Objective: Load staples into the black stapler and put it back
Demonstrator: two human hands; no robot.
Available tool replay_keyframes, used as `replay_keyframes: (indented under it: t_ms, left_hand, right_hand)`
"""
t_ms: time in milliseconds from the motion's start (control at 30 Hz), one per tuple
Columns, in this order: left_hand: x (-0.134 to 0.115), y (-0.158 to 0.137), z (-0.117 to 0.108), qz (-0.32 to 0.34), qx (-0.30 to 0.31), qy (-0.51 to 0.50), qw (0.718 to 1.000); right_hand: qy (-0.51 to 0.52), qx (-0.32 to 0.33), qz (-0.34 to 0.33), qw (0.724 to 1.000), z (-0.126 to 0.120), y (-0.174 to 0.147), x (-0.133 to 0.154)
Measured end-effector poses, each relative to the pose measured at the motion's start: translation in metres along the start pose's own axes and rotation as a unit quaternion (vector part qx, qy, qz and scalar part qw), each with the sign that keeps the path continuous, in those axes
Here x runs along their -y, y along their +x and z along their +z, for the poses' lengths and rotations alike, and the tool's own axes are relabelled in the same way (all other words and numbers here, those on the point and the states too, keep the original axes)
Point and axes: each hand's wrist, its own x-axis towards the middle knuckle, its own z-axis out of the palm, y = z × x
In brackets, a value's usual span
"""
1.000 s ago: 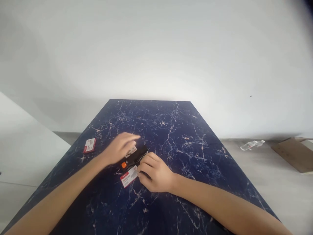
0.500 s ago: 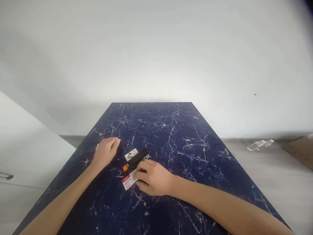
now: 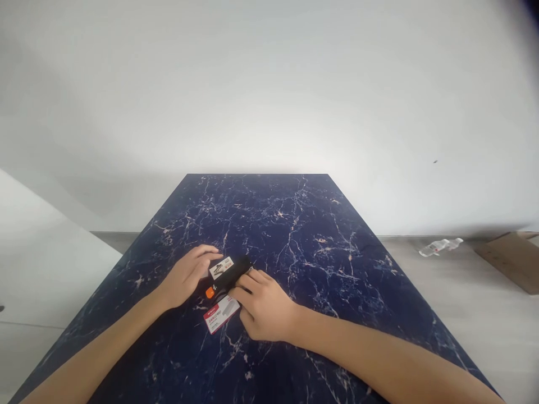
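One black stapler [image 3: 233, 274], against right hand's [image 3: 267, 306] fingers

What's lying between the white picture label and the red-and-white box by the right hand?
In the head view, the black object with an orange piece lies between the white picture label and the red-and-white box.
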Motion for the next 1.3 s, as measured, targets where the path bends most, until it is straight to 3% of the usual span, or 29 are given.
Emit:
replay_keyframes:
  t_ms: [67, 133, 267, 400, 467, 533, 633, 667, 700, 733, 833, 933, 1067, 1300]
  left_hand:
    - [-0.013, -0.003, 0.002, 0.01, 0.029, -0.097, 0.995]
    - [-0.022, -0.006, 0.002, 0.034, 0.063, -0.121, 0.99]
    - [-0.02, -0.012, 0.006, 0.069, 0.078, 0.023, 0.994]
    - [-0.009, -0.013, 0.017, 0.096, 0.033, 0.123, 0.987]
    - [-0.005, -0.011, 0.019, 0.11, -0.005, 0.15, 0.983]
    - [-0.002, -0.009, 0.02, 0.098, -0.041, 0.166, 0.98]
    - [0.0, -0.005, 0.019, 0.06, -0.067, 0.173, 0.981]
    - [0.0, -0.004, 0.018, 0.05, -0.063, 0.171, 0.982]
    - [0.0, -0.004, 0.018, 0.044, -0.054, 0.167, 0.984]
    - [0.0, -0.004, 0.017, 0.04, -0.041, 0.162, 0.985]
    - [0.001, -0.005, 0.015, 0.036, -0.001, 0.153, 0.988]
    - [0.002, -0.005, 0.013, 0.029, 0.01, 0.153, 0.988]
    - [0.0, -0.006, 0.013, 0.027, 0.003, 0.133, 0.991]
    - [-0.006, -0.004, 0.016, 0.009, -0.004, 0.105, 0.994]
  right_hand:
    - [-0.01, -0.006, 0.0, 1.0, 0.001, 0.0, -0.001]
    - [-0.015, -0.008, 0.0, 1.0, 0.002, 0.001, -0.003]
    - [-0.008, -0.017, 0.007, 1.0, 0.005, 0.001, -0.006]
    - [0.032, -0.059, 0.005, 0.998, 0.001, 0.001, -0.004]
    - [0.096, -0.096, 0.049, 0.989, -0.002, 0.002, -0.007]
    - [0.215, -0.154, 0.142, 0.954, -0.005, 0.003, -0.017]
    - [0.39, -0.254, 0.305, 0.831, -0.012, 0.008, -0.046]
    - [0.414, -0.264, 0.341, 0.802, -0.016, 0.01, -0.056]
    - [0.423, -0.244, 0.36, 0.795, -0.02, 0.011, -0.065]
    - [0.416, -0.198, 0.361, 0.811, -0.026, 0.013, -0.072]
    - [0.317, -0.019, 0.272, 0.908, -0.042, 0.017, -0.078]
    - [0.196, 0.054, 0.189, 0.961, -0.046, 0.017, -0.069]
    - [0.053, 0.032, 0.139, 0.988, -0.031, 0.015, -0.064]
    - [0.024, 0.004, 0.105, 0.994, -0.024, 0.011, -0.07]
